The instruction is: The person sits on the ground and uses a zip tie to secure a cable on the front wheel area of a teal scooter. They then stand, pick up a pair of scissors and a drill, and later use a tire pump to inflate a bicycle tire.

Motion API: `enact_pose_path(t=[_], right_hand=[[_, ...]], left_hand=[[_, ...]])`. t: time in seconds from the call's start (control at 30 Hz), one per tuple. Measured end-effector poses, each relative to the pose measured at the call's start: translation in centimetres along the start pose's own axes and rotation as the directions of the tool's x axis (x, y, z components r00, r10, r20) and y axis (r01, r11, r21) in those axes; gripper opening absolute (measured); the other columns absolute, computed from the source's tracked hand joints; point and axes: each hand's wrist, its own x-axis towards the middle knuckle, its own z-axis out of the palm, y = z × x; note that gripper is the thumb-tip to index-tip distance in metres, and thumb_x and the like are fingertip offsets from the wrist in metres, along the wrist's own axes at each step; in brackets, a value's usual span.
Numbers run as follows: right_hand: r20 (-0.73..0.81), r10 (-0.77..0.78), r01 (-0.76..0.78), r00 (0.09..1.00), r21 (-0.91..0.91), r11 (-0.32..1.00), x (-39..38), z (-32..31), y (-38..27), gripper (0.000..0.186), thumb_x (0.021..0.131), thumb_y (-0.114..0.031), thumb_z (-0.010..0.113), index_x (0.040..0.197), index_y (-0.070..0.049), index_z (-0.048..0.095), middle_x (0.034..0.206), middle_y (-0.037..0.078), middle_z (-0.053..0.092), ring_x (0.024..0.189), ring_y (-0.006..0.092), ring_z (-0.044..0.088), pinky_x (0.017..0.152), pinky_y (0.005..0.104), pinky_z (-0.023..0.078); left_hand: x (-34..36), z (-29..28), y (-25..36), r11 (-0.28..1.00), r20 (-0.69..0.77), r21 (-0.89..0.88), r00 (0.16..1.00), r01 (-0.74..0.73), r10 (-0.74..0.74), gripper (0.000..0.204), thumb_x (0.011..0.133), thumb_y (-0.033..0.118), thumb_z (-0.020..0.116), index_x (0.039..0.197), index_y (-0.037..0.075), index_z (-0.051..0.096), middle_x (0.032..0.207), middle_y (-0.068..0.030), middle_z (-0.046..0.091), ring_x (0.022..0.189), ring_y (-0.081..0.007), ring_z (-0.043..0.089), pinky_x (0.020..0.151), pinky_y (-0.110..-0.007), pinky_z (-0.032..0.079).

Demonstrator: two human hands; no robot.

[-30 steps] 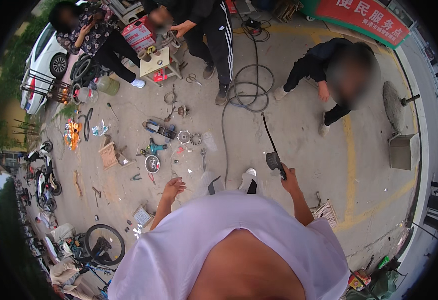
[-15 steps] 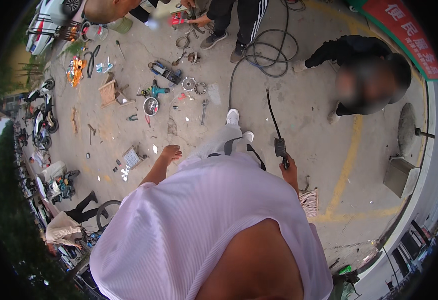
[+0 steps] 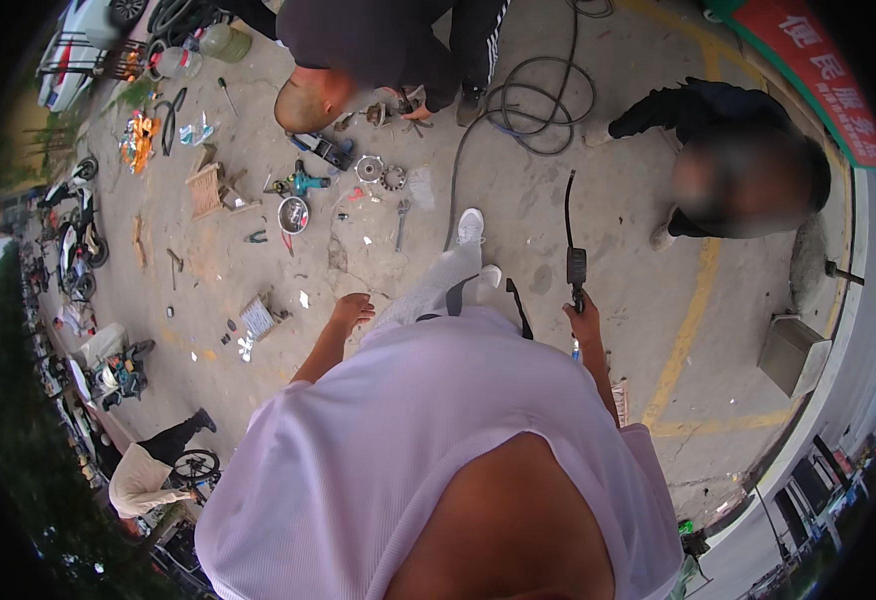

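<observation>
My right hand (image 3: 584,322) is wrapped round the grip of a black tire inflator gun (image 3: 577,266). Its boxy body points away from me, and a short dark hose (image 3: 570,208) sticks out beyond it. Something small and blue shows just below that hand, too small to name. My left hand (image 3: 354,309) hangs at my left side, fingers loosely extended, holding nothing. Under it is bare pavement, with a small woven-seat stool (image 3: 259,318) farther left. My white shoe (image 3: 470,226) is on the ground between the two hands.
Ahead lie a green power drill (image 3: 303,181), a metal bowl (image 3: 294,214), a wrench (image 3: 401,225) and ring-shaped parts (image 3: 369,169). A black hose (image 3: 548,105) coils beyond. One person (image 3: 358,60) bends over the parts; another (image 3: 748,150) is at the right, near a metal box (image 3: 794,355).
The inflator gun has swung more upright, its hose now pointing straighter ahead. My left hand has shifted slightly right. The person ahead has bent down over the parts.
</observation>
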Motion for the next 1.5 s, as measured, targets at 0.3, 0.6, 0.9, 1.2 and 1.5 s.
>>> enact_pose_path(t=[0.3, 0.6, 0.9, 1.2, 1.5], right_hand=[[0.001, 0.098, -0.098, 0.995, 0.075, 0.992, 6.0, -1.4, -7.6, 0.038, 0.078, -0.011, 0.068, 0.113, 0.001, 0.057, 0.071, -0.003, 0.045, 0.064, 0.0097, 0.039, 0.06, 0.0252, 0.039], [-0.031, 0.134, -0.131, 0.99, 0.104, 0.986, 11.1, -3.0, -10.8, 0.023, 0.083, -0.009, 0.065, 0.102, 0.002, 0.058, 0.077, 0.004, 0.058, 0.076, 0.0129, 0.059, 0.071, 0.0279, 0.047], [-0.055, 0.153, -0.138, 0.987, 0.207, 0.969, 19.9, -5.9, -11.9, 0.025, 0.084, -0.005, 0.063, 0.108, 0.0, 0.061, 0.082, 0.002, 0.06, 0.075, 0.0107, 0.057, 0.068, 0.0257, 0.046], [-0.004, 0.142, -0.124, 0.99, 0.46, 0.879, 30.8, -12.4, -16.6, 0.028, 0.085, -0.007, 0.062, 0.111, 0.002, 0.06, 0.086, 0.003, 0.06, 0.079, 0.0121, 0.06, 0.073, 0.0266, 0.046], [0.034, 0.237, -0.227, 0.971, 0.436, 0.871, 36.7, -18.2, -19.4, 0.021, 0.086, -0.011, 0.062, 0.106, -0.003, 0.063, 0.076, -0.001, 0.059, 0.06, 0.0049, 0.05, 0.051, 0.0213, 0.034]], left_hand=[[2.4, -0.4, 3.9, 0.995, -0.004, -0.083, 0.998, 0.055, -0.055, 0.033, 0.09, 0.025, 0.056, 0.116, 0.005, 0.056, 0.097, -0.011, 0.064, 0.085, -0.0235, 0.065, 0.073, -0.036, 0.052], [7.4, 4.1, 16.2, 0.988, 0.088, -0.131, 0.992, -0.084, 0.096, 0.031, 0.092, 0.022, 0.053, 0.117, 0.004, 0.056, 0.096, -0.0111, 0.064, 0.082, -0.0207, 0.064, 0.074, -0.033, 0.052], [9.7, 4.8, 20.7, 1.0, 0.071, 0.012, 0.997, 0.021, -0.022, 0.035, 0.092, 0.026, 0.052, 0.121, 0.006, 0.053, 0.1, -0.0124, 0.064, 0.084, -0.0223, 0.064, 0.075, -0.036, 0.051], [6.3, 13.0, 33.5, 0.985, 0.091, -0.016, 0.981, -0.172, 0.173, 0.03, 0.091, 0.024, 0.056, 0.115, 0.006, 0.056, 0.095, -0.0104, 0.065, 0.081, -0.0215, 0.066, 0.073, -0.034, 0.052], [5.4, 21.8, 47.8, 0.848, 0.044, 0.014, 0.847, -0.53, 0.529, 0.021, 0.093, 0.016, 0.056, 0.107, 0.001, 0.062, 0.088, -0.0066, 0.066, 0.077, -0.0138, 0.064, 0.066, -0.025, 0.051]])
